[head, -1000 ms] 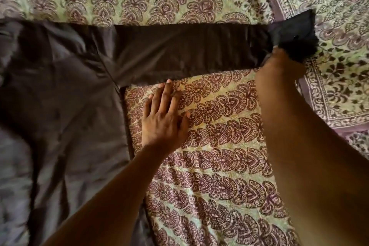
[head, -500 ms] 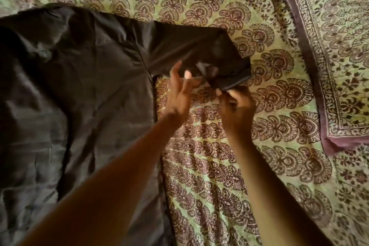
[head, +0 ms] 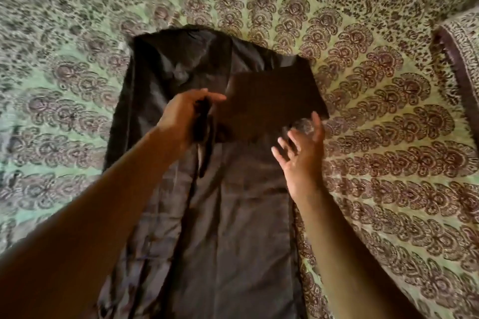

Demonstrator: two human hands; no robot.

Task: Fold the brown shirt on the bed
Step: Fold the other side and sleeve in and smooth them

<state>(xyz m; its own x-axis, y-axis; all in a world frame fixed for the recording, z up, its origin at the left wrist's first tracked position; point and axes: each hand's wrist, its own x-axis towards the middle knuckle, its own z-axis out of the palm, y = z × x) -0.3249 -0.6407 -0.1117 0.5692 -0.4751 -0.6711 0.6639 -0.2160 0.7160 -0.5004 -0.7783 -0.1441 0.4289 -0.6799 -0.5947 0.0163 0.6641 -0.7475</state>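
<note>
Since a moment ago, we are laying the sleeve (head: 272, 101) across the soft, light brown shirt (head: 233, 215) mid-bed (head: 388, 137); left hand (head: 181, 116) pinching the cuff at nine o'clock, right hand (head: 300, 147) spread open.

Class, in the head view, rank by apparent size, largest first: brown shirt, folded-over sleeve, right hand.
1. brown shirt
2. folded-over sleeve
3. right hand, though it may be nearer the camera, which enlarges it.

Brown shirt (head: 233, 215); green paisley-print bedspread (head: 388, 137)
</note>
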